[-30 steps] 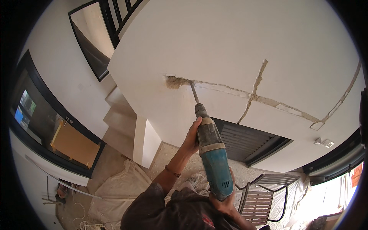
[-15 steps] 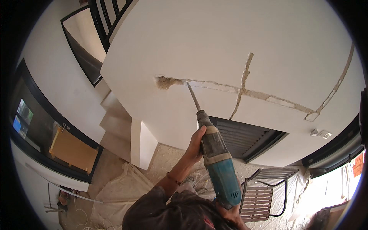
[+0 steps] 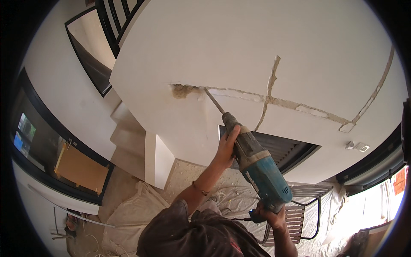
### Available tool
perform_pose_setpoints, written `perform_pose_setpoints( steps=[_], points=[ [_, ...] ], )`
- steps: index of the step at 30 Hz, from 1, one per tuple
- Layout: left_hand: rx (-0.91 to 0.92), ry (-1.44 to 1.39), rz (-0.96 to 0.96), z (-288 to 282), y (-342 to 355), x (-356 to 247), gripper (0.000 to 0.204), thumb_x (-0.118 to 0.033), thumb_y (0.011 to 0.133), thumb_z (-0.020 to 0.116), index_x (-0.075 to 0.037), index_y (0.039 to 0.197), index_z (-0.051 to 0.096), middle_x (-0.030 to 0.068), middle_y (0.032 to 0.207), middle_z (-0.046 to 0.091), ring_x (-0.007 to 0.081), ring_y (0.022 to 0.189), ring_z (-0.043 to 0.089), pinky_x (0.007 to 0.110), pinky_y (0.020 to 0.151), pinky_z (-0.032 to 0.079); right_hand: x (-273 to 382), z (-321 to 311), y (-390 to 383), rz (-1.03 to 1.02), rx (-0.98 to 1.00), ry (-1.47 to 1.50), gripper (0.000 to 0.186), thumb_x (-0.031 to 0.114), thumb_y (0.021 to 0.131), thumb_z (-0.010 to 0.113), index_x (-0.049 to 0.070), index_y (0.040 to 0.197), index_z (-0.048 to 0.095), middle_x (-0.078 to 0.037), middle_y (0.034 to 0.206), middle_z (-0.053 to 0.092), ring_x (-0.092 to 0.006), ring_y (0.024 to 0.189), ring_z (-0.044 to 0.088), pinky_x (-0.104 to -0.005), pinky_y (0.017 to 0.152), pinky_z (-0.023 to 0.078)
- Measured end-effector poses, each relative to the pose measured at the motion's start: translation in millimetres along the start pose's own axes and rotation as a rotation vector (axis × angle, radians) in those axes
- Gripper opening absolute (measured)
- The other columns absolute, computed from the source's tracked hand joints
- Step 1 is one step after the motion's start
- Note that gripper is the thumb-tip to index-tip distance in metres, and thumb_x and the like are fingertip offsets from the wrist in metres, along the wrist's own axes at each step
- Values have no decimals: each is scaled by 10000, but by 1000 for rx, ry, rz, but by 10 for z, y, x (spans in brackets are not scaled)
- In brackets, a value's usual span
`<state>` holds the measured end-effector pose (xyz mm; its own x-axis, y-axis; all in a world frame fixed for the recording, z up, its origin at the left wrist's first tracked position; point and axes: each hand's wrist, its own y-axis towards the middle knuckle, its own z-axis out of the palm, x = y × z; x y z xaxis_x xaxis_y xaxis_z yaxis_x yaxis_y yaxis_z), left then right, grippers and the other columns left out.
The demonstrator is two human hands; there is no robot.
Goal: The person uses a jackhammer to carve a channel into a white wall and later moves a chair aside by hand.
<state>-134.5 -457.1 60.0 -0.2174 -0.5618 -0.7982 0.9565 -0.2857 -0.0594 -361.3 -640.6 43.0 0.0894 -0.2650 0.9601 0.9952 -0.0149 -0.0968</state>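
left hand (image 3: 227, 150) partly hidden, railing (image 3: 105, 25) cut off

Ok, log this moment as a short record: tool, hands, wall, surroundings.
Tool: blue-and-black power tool with chisel bit
Left hand: gripping its front
Right hand: gripping its rear
Bit tip: at the long groove, right of the rough hole
Wall: white, a second groove crossing
Surroundings: slatted chair, plastic sheeting
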Motion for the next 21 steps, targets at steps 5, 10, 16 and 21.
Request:
perform_pose_setpoints(
  steps=[5,10,16,21],
  points=[
    [-5,-53,-5,2,84,-40,593,-522,865,685,-35,1183,571,63,1053,633,164,970,629,321,860,514,-60,11,163,-96,92,24,363,59,699,737,7,1040,625,-67,862,662,-145,729,629,-295,673,513],
    [-57,14,96,-4,298,83,559,-533,856,681,-53,1132,603,31,1011,621,132,899,606,277,710,481,-55,-178,454,-109,169,114,526,-19,677,686,-24,1187,555,-118,974,680,-166,746,660,-310,660,549],
    [-196,93,122,125,12,204,549,-517,881,659,-70,1185,564,25,1020,608,124,866,595,278,659,453,-126,-472,386,-146,265,252,593,16,636,673,-49,1205,517,-148,924,647,-193,685,646,-316,604,544],
    [-139,105,118,142,-358,272,592,-512,874,674,-40,1205,541,34,1013,605,116,853,604,267,655,494,-427,-568,1,-97,219,164,587,-48,662,697,-38,1225,531,-140,971,666,-192,785,670,-309,683,558]
  ],
)
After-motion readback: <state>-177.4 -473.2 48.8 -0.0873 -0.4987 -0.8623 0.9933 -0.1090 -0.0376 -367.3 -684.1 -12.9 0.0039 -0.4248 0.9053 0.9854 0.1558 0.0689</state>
